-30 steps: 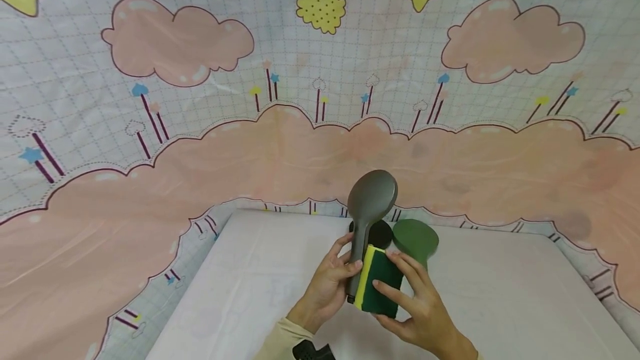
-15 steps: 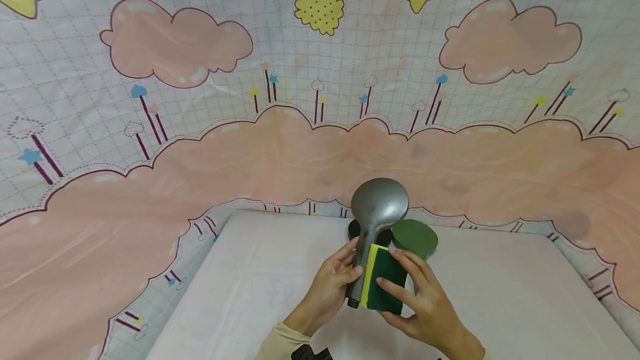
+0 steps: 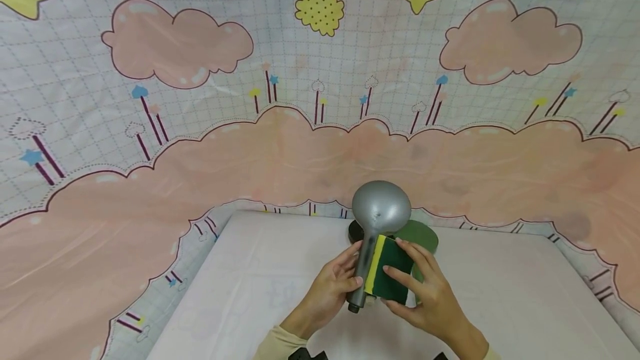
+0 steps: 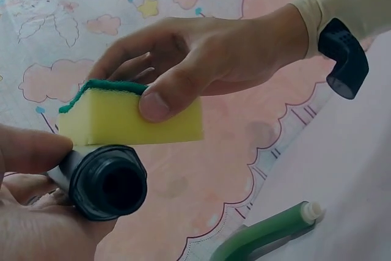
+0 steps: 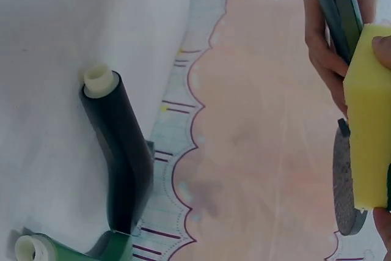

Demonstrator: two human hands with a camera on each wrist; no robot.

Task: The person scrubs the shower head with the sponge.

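In the head view my left hand [image 3: 327, 285] grips a grey shower head [image 3: 381, 207] by its handle, the round head tilted up and away. The handle's threaded end [image 4: 116, 181] faces the left wrist camera. My right hand [image 3: 432, 293] pinches a sponge [image 3: 392, 271], yellow foam with a dark green scouring side. The foam lies along the handle and appears to touch it. In the right wrist view the sponge [image 5: 369, 114] covers part of the shower head, whose disc edge [image 5: 345, 181] shows below.
Behind the hands a green shower head [image 3: 420, 233] and a black one, its handle [image 5: 125, 145] seen in the right wrist view, lie on the white table [image 3: 225, 293]. A patterned cloth [image 3: 320, 165] hangs beyond the table and bears pink clouds.
The shower head has turned in my left hand, so its silvery rounded back now faces the head camera. My right hand and the sponge have shifted slightly up and right along the handle.
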